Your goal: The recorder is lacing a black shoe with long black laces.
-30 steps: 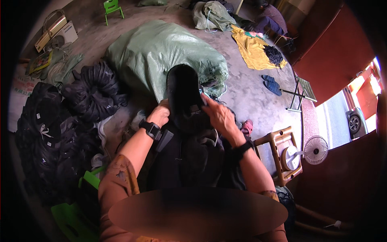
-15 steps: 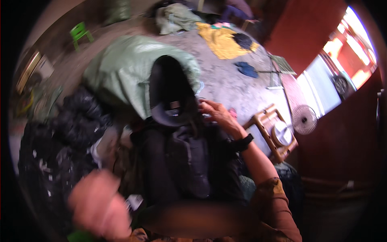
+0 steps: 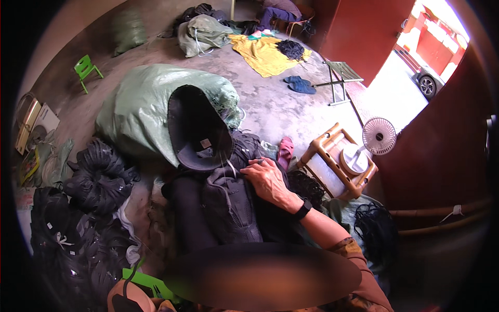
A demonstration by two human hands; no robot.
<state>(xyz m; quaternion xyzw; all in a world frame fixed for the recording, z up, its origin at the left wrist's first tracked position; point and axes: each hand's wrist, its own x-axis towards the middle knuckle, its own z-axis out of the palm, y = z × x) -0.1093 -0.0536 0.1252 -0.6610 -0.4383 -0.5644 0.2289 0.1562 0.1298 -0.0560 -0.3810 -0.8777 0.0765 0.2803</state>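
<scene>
On my lap lies a black fabric shoe upper (image 3: 227, 208) with a mesh-like surface. Beyond it, a black hollow piece (image 3: 192, 125) tilts its wide oval mouth toward me, a small pale label inside. My right hand (image 3: 267, 179), a dark band at its wrist, bends its fingers over the upper's right side, near a short pale strip. Cut off by the lower left edge is my left hand (image 3: 132, 296), with a black cord (image 3: 136, 270) curving across it and a dark piece below. Its fingers are mostly out of sight.
Black shoe-like pieces (image 3: 78, 244) are heaped on the left beside a tied bundle (image 3: 101, 177). Ahead bulges a large green sack (image 3: 135, 109). At right, a fan (image 3: 378, 136) stands on a bamboo-framed stool (image 3: 317, 151), near black cords (image 3: 374, 229). A person (image 3: 278, 13) sits far back.
My left hand has moved down toward the lower edge. The hollow piece has shifted left and tilted. My right hand stays at the upper's right side; the whole view has shifted.
</scene>
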